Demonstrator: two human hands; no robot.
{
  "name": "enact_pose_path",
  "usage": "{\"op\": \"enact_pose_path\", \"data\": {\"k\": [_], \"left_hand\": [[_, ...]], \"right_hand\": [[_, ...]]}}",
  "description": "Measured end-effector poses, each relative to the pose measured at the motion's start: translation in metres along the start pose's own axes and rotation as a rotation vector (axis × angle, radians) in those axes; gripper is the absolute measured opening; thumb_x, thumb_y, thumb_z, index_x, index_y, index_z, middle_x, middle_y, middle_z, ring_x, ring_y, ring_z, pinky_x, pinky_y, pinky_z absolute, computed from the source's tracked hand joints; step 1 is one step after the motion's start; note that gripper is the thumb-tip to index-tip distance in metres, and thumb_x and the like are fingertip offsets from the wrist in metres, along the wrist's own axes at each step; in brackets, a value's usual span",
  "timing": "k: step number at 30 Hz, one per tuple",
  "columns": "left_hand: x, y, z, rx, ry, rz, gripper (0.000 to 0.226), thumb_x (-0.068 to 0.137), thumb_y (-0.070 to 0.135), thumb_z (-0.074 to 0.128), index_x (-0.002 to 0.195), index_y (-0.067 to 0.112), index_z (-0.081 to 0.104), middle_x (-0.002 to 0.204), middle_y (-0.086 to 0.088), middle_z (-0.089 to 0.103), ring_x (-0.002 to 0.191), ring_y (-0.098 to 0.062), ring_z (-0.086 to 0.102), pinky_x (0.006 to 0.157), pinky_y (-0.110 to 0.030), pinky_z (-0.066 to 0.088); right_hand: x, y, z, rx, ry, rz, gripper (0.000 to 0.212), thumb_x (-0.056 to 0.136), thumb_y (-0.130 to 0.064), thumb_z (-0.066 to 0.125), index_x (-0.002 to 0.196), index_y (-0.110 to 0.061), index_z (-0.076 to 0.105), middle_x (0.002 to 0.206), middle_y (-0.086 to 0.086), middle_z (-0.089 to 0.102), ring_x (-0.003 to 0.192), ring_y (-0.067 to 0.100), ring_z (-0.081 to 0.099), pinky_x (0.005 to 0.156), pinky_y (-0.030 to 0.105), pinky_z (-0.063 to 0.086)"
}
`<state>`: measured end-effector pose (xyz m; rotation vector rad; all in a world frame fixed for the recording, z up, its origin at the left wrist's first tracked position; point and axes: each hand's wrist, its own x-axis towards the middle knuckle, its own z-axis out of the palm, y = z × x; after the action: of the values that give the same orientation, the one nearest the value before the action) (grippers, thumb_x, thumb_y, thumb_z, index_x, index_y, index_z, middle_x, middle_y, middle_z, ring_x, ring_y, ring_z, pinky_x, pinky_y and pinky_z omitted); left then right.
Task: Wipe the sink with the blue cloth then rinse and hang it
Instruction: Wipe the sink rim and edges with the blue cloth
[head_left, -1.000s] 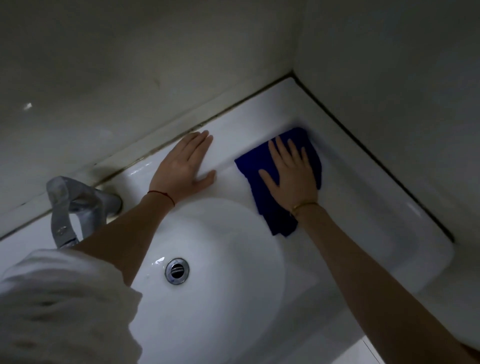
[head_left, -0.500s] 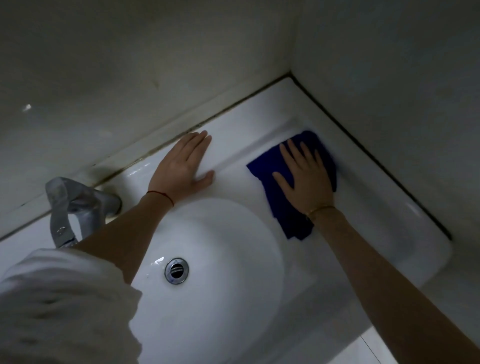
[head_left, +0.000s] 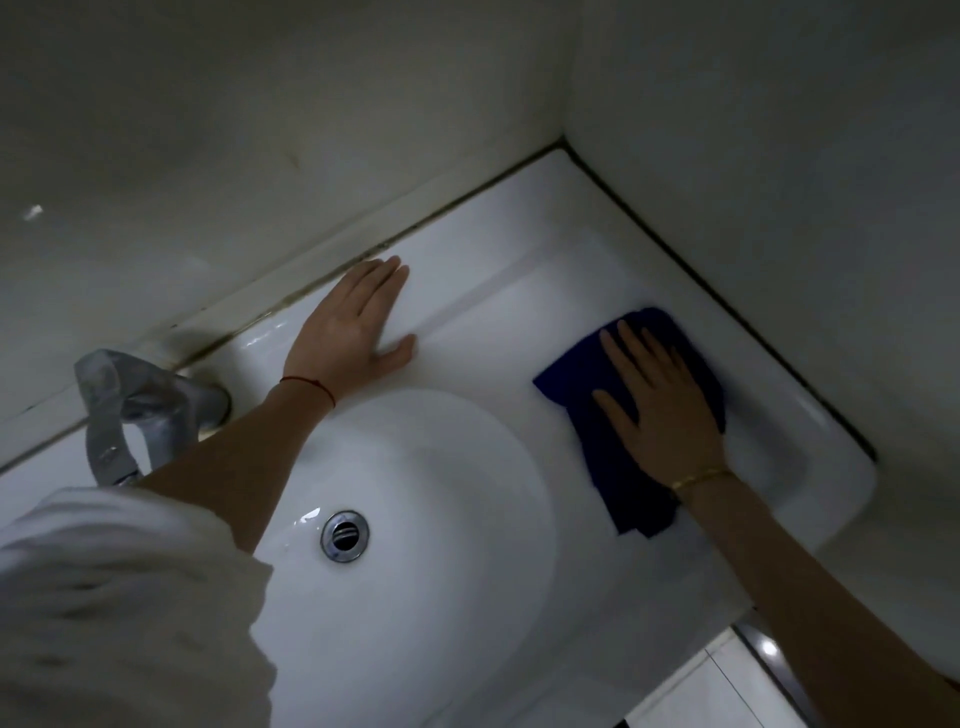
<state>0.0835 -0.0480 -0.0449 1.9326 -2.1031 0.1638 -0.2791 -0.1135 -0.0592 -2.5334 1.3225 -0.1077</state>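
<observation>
I'm looking into a dim bathroom corner: a white ceramic sink fills the view, its drain at 7 o'clock, a chrome tap at 9 o'clock, pale walls meeting at 12 o'clock, floor tiles at 5 o'clock.

cloth on sink ledge right of basin, faucet left
</observation>
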Motion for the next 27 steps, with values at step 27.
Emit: {"op": "enact_pose_path", "data": {"k": [27], "left_hand": [[-0.030,-0.015,-0.012,-0.005,-0.135,-0.203,0.084,0.088,0.053,0.056,0.152,0.009,0.024,0.158,-0.009,0.028,0.145,-0.027,0.026,0.119,-0.038,0.026]], "right_hand": [[0.143,-0.150,0.002,0.385,0.152,-0.249,0.047,0.101,-0.031,0.043,0.142,-0.009,0.043,0.152,0.008,0.037,0.144,0.026,0.025,0.122,0.037,0.004]]}}
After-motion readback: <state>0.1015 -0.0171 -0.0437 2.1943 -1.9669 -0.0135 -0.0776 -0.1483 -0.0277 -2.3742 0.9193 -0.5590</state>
